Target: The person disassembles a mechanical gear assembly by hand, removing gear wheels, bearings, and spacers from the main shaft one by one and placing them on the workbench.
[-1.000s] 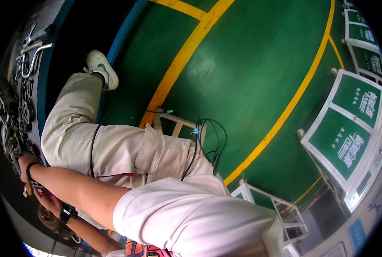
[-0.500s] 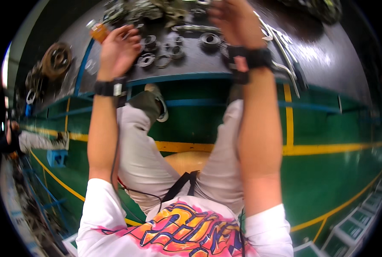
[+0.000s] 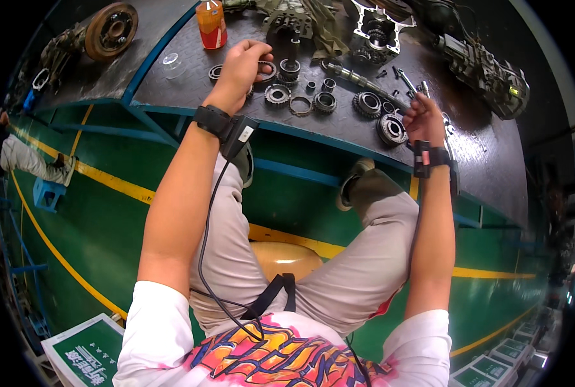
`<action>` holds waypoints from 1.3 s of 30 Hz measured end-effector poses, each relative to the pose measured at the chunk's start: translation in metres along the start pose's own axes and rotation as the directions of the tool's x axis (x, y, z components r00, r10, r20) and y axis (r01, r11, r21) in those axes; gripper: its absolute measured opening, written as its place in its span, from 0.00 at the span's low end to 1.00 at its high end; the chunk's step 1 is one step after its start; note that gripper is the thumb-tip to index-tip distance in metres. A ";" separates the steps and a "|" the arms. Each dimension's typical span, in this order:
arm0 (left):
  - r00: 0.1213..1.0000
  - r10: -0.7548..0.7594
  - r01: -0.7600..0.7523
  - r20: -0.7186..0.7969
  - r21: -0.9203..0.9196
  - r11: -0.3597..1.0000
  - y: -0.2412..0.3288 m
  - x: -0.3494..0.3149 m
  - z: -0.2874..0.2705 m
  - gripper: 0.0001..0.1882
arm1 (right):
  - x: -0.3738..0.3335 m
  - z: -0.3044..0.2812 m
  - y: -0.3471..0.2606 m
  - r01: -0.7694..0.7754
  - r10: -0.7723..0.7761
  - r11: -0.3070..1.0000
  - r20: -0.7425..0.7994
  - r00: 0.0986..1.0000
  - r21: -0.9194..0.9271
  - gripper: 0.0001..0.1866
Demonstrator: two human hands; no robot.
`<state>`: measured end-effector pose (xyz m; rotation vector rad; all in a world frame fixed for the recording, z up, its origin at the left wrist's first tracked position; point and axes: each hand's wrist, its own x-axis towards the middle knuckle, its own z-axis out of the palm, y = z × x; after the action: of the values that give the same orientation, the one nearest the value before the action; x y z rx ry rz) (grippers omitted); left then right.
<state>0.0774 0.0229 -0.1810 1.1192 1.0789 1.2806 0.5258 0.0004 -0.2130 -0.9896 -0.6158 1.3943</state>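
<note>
Loosely bent and apart, the fingers of my left hand [image 3: 236, 76] hover over the left group of parts, with nothing seen in them. A metal ring [image 3: 267, 72] lies by its fingertips, partly hidden. Close by are a toothed gear [image 3: 277, 95], a thin ring [image 3: 301, 106] and a small gear [image 3: 325, 102]. My right hand [image 3: 427, 122] is near the table's front edge, fingers half curled and apart, seemingly holding nothing. Beside it lie a bearing [image 3: 391, 129], a gear [image 3: 367, 104] and a long metal shaft [image 3: 365, 82].
An orange drink bottle [image 3: 211, 26] stands behind my left hand, a clear plastic cup [image 3: 171, 63] to its left. An open gearbox housing [image 3: 379, 35] and a larger transmission [image 3: 484, 71] sit farther back. A rusty drum [image 3: 111, 31] rests on the left table. Someone sits at far left.
The view has shifted, bringing more of the table into sight. My right hand has moved right and nearer the front edge. My left hand is now over the rings, away from the bottle.
</note>
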 end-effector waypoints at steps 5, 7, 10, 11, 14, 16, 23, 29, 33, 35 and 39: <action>0.996 0.063 -0.060 -0.063 0.050 0.997 0.006 -0.005 -0.006 0.13 | -0.023 0.030 0.014 0.511 -0.240 0.172 0.467 0.851 -0.842 0.19; 0.995 0.069 -0.065 -0.070 0.060 0.996 0.009 -0.012 0.000 0.12 | -0.031 0.029 0.006 0.446 -0.221 0.257 0.397 0.891 -0.858 0.23; 0.994 0.103 -0.102 -0.028 0.048 0.994 0.019 -0.025 0.008 0.11 | -0.037 0.017 -0.003 0.375 -0.256 0.208 0.320 0.912 -0.903 0.30; 0.991 0.131 -0.131 0.004 0.034 0.991 0.023 -0.031 0.013 0.10 | -0.037 0.009 -0.001 0.375 -0.259 0.205 0.319 0.911 -0.904 0.30; 0.982 0.183 -0.184 0.052 0.013 0.983 0.032 -0.055 0.023 0.10 | -0.035 -0.004 0.009 0.255 -0.163 0.112 0.235 0.958 -0.961 0.37; 0.979 0.195 -0.196 0.058 0.004 0.981 0.038 -0.068 0.028 0.09 | -0.032 -0.009 0.007 0.265 -0.097 0.041 0.260 0.961 -0.963 0.40; 0.980 0.185 -0.188 0.079 0.029 0.982 0.034 -0.072 0.033 0.10 | -0.026 0.001 0.022 0.306 -0.100 -0.081 0.313 0.944 -0.949 0.54; 0.981 0.183 -0.187 0.066 0.050 0.981 0.032 -0.075 0.040 0.10 | -0.038 0.024 0.012 0.204 -0.131 -0.039 0.207 0.970 -0.978 0.54; 0.977 0.190 -0.193 0.096 0.022 0.981 0.029 -0.073 0.046 0.10 | -0.041 0.013 0.009 0.241 -0.177 -0.045 0.245 0.953 -0.970 0.54; 0.970 0.222 -0.224 0.101 0.016 0.974 0.027 -0.071 0.040 0.11 | -0.049 0.024 0.002 0.229 -0.192 -0.045 0.234 0.953 -0.972 0.53; 0.966 0.233 -0.237 0.114 0.017 0.971 0.025 -0.070 0.035 0.12 | -0.067 0.045 -0.012 0.445 -0.552 0.112 0.316 0.771 -0.889 0.48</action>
<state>0.1073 -0.0481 -0.1525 1.3575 0.9054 1.3714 0.4855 -0.0541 -0.1683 -1.5317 -1.6565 0.1762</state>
